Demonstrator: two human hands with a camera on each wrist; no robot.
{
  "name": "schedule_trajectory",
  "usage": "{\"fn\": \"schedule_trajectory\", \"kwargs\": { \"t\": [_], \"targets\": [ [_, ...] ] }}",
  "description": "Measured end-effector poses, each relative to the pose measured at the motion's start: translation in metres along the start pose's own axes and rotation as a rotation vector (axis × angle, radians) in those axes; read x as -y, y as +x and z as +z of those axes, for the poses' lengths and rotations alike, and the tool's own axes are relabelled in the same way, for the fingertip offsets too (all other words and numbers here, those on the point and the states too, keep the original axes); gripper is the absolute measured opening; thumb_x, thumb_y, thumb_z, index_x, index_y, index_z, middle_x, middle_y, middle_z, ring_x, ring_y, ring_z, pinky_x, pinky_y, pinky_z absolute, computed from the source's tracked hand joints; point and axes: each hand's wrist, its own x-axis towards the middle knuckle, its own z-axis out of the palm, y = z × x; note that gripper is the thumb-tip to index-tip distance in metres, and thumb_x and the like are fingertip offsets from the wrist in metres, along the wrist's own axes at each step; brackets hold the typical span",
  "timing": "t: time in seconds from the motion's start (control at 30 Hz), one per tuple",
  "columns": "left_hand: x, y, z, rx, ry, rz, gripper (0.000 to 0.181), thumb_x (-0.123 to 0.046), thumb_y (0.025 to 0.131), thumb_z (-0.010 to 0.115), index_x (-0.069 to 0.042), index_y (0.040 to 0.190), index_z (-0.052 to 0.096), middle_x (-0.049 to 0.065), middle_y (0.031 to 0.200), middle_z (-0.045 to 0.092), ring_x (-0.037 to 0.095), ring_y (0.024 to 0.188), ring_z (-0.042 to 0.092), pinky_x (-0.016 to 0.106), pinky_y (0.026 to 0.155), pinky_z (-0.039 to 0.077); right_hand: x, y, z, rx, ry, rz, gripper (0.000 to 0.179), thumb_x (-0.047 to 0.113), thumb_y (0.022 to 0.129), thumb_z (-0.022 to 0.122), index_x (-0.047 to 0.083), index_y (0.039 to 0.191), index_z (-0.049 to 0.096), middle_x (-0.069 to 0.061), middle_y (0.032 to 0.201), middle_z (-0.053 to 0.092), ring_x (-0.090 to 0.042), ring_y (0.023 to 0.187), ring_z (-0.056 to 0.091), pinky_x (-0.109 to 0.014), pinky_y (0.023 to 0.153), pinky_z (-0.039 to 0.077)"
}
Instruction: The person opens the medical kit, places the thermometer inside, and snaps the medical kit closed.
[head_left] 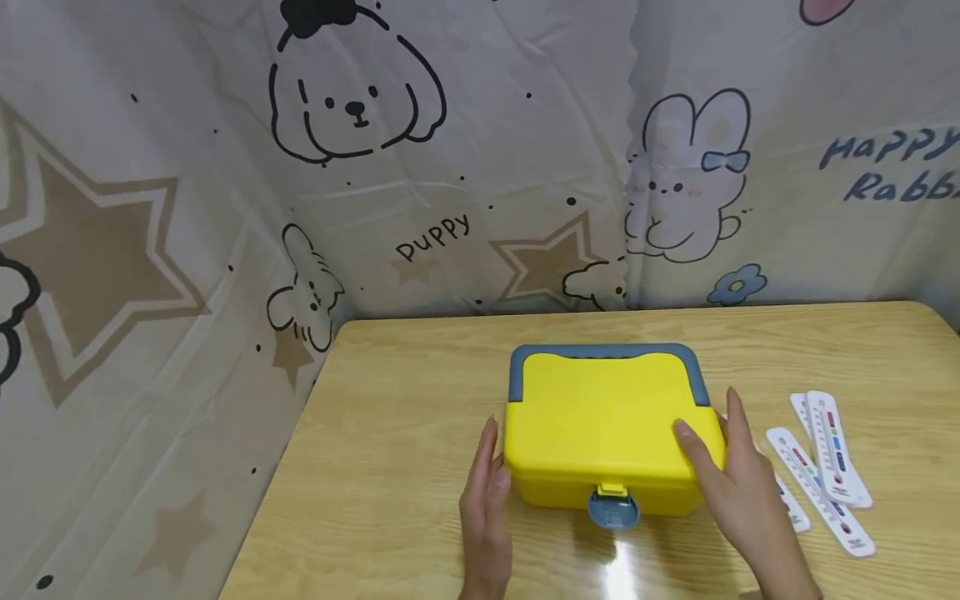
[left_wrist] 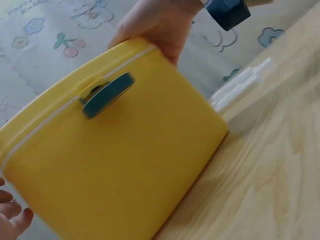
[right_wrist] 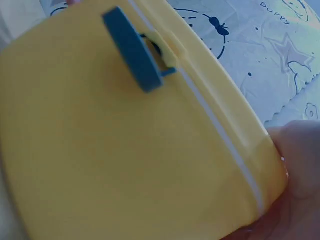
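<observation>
- While both hands flank it, the yellow storage box [head_left: 609, 421] sits on the wood-grain table [head_left: 397, 458], right of the middle in the head view, its lid down and its front wall towards the person.
- The left hand [head_left: 486, 517] stands at the box's left side, fingers fairly straight and close together, pointing away from the person; whether the fingertips press on the wall or only lie just beside it, I cannot tell.
- The right hand [head_left: 742, 492] is spread wide at the right side: its thumb lies on top of the lid near the front right corner, and its index finger stretches forward past the edge. The other fingers are mostly hidden.
- The blue-grey latch [head_left: 613, 510] juts out from the front, unfastened, between the two hands, with neither touching it.
- The blue-grey carrying handle [head_left: 603, 351] lies folded along the lid's far edge.
- Several white thermometer cards [head_left: 834, 450] lie in an overlapping group to the right of the box, one partly behind the right hand.
- Behind the table hangs a pale cloth [head_left: 517, 158] printed with a puppy, a rabbit and stars.
</observation>
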Motion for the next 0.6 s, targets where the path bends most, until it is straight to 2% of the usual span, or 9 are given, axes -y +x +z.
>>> {"fn": "schedule_trajectory", "kwargs": {
  "t": [0.1, 0.2, 0.3, 0.37, 0.47, 0.5, 0.6],
  "targets": [
    [0.001, -0.001, 0.006, 0.052, 0.033, 0.041, 0.050, -0.016, 0.104, 0.035, -0.012, 0.153, 0.027, 0.005, 0.155, 0.030, 0.023, 0.141, 0.031, 0.026, 0.113, 0.026, -0.005, -0.007, 0.007, -0.049, 0.067, 0.003, 0.081, 0.053, 0.100, 0.035, 0.008, 0.155, -0.004, -0.034, 0.152, 0.020, -0.053, 0.133, 0.029, -0.071, 0.099, 0.029],
    [0.002, -0.003, 0.010, 0.045, 0.054, 0.078, 0.053, -0.015, 0.102, 0.038, -0.018, 0.153, 0.026, 0.002, 0.155, 0.031, 0.021, 0.141, 0.030, 0.026, 0.114, 0.024, -0.010, -0.013, 0.017, -0.110, 0.143, 0.000, 0.072, 0.049, 0.102, 0.036, 0.012, 0.156, 0.007, -0.027, 0.154, 0.023, -0.043, 0.134, 0.032, -0.061, 0.104, 0.032],
    [0.003, -0.006, 0.012, -0.006, 0.131, 0.128, 0.055, -0.015, 0.099, 0.044, -0.018, 0.152, 0.030, 0.003, 0.154, 0.035, 0.021, 0.140, 0.034, 0.026, 0.113, 0.025, -0.014, -0.019, 0.026, -0.169, 0.199, 0.012, 0.067, 0.047, 0.102, 0.038, 0.017, 0.156, 0.014, -0.020, 0.156, 0.025, -0.037, 0.135, 0.033, -0.030, 0.110, 0.032],
    [0.004, -0.008, 0.013, -0.040, 0.186, 0.174, 0.057, -0.014, 0.096, 0.049, -0.014, 0.151, 0.033, 0.004, 0.152, 0.037, 0.022, 0.138, 0.037, 0.026, 0.112, 0.027, -0.016, -0.022, 0.030, -0.190, 0.207, 0.023, 0.066, 0.047, 0.102, 0.038, 0.018, 0.156, 0.015, -0.018, 0.156, 0.025, -0.035, 0.136, 0.033, -0.009, 0.100, 0.028],
    [0.005, -0.011, 0.013, -0.094, 0.277, 0.258, 0.057, -0.010, 0.092, 0.054, -0.006, 0.147, 0.038, 0.009, 0.149, 0.042, 0.025, 0.134, 0.043, 0.028, 0.110, 0.032, -0.018, -0.024, 0.032, -0.209, 0.197, 0.013, 0.062, 0.045, 0.103, 0.036, 0.018, 0.156, 0.017, -0.019, 0.155, 0.027, -0.037, 0.136, 0.034, -0.003, 0.096, 0.026],
    [0.005, -0.011, 0.013, -0.103, 0.291, 0.269, 0.058, -0.009, 0.092, 0.055, -0.005, 0.147, 0.039, 0.009, 0.148, 0.042, 0.025, 0.133, 0.043, 0.028, 0.109, 0.033, -0.018, -0.024, 0.032, -0.213, 0.187, 0.000, 0.061, 0.044, 0.103, 0.035, 0.017, 0.156, 0.018, -0.019, 0.155, 0.029, -0.037, 0.135, 0.035, 0.000, 0.092, 0.025],
    [0.004, -0.011, 0.013, -0.108, 0.297, 0.263, 0.058, -0.009, 0.090, 0.056, -0.003, 0.146, 0.040, 0.010, 0.148, 0.043, 0.024, 0.133, 0.044, 0.026, 0.109, 0.033, -0.022, -0.026, 0.032, -0.230, 0.180, -0.051, 0.055, 0.038, 0.105, 0.031, 0.018, 0.155, 0.021, -0.018, 0.154, 0.030, -0.036, 0.137, 0.033, 0.000, 0.095, 0.023]
  ]
}}
